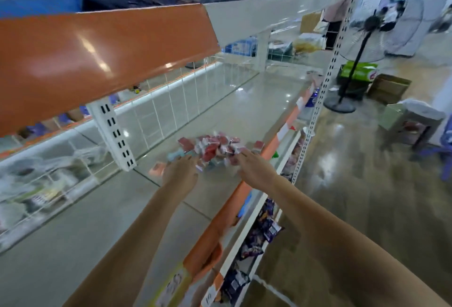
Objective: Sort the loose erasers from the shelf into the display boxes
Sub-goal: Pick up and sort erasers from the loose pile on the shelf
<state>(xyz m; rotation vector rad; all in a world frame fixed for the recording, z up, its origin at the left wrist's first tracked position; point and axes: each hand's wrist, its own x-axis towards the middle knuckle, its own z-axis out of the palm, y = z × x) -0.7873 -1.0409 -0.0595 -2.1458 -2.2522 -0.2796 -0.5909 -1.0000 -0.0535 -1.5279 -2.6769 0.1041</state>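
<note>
Erasers [215, 146] — just beyond both hands' fingertips

Motion blur smears your heap of small red and pale wrapped erasers [212, 149]; individual pieces unreadable. Your fingertips [188, 158] merge into it; grip undeterminable.

A loose heap of small wrapped erasers [215, 146], mostly red and white with a few pale blue, is seen on the grey shelf [244, 101], just beyond the fingers [189, 158].
</note>
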